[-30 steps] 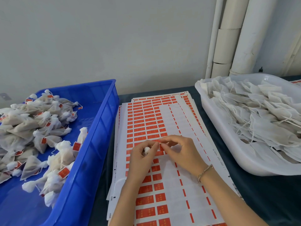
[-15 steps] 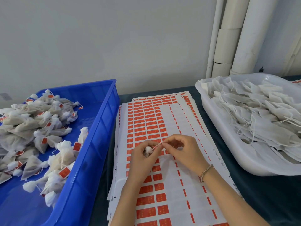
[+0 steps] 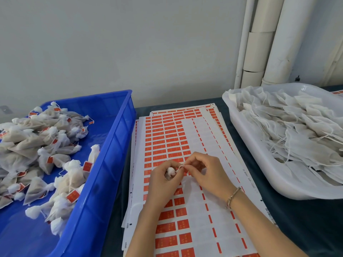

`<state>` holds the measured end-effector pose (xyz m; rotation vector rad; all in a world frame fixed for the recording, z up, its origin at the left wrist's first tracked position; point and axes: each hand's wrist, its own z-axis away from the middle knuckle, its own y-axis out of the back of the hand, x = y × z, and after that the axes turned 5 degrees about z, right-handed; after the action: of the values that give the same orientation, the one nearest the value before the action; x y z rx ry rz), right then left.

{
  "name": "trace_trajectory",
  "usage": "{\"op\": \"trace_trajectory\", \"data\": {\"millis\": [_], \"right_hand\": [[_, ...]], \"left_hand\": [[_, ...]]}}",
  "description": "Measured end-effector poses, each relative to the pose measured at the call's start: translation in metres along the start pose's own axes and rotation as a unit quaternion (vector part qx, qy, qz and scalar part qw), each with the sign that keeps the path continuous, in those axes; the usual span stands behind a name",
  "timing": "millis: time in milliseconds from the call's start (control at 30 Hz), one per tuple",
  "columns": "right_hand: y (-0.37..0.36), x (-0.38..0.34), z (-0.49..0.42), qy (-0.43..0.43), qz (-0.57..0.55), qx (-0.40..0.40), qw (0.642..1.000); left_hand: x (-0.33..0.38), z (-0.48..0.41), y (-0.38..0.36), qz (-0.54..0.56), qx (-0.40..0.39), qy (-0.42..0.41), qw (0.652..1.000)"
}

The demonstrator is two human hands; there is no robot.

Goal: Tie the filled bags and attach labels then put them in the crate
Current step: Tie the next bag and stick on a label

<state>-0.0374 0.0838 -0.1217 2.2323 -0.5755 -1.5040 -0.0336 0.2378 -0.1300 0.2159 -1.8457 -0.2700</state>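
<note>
Dark tabletop (image 3: 306,219): labelled bags (image 3: 46,145) in blue crate (image 3: 115,145)

Two hands (image 3: 161,182) (image 3: 209,173), one held bag (image 3: 171,171), one blue crate (image 3: 115,145), one white tub (image 3: 297,191), one bracelet (image 3: 233,196).

label sheet (image 3: 249,190) margin: digits, unreadable | red labels (image 3: 167,227): marks blurred

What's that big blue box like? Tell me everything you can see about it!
The blue crate looks like smooth, shiny plastic, with tall straight walls and a thick rim. It sits flat on the dark table, at the left, beside the sheets of red labels. Its top is open. Inside lies a loose heap of little white tied bags, many with a red label on them, and part of the blue floor shows bare.
</note>
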Motion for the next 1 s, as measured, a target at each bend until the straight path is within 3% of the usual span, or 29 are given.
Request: {"op": "trace_trajectory", "data": {"millis": [333,700,1000], "right_hand": [[-0.006,0.010,-0.002,-0.023,0.060,0.068,0.996],[-0.006,0.015,-0.003,-0.090,-0.007,0.045,0.995],[-0.001,-0.017,-0.002,-0.009,0.016,-0.018,1.000]], "left_hand": [[0.003,0.003,0.002,0.063,0.034,0.035,0.997],[0.006,0.003,0.004,0.045,0.107,0.076,0.990],[0.030,0.011,0.006,-0.033,0.062,0.039,0.997]]}}
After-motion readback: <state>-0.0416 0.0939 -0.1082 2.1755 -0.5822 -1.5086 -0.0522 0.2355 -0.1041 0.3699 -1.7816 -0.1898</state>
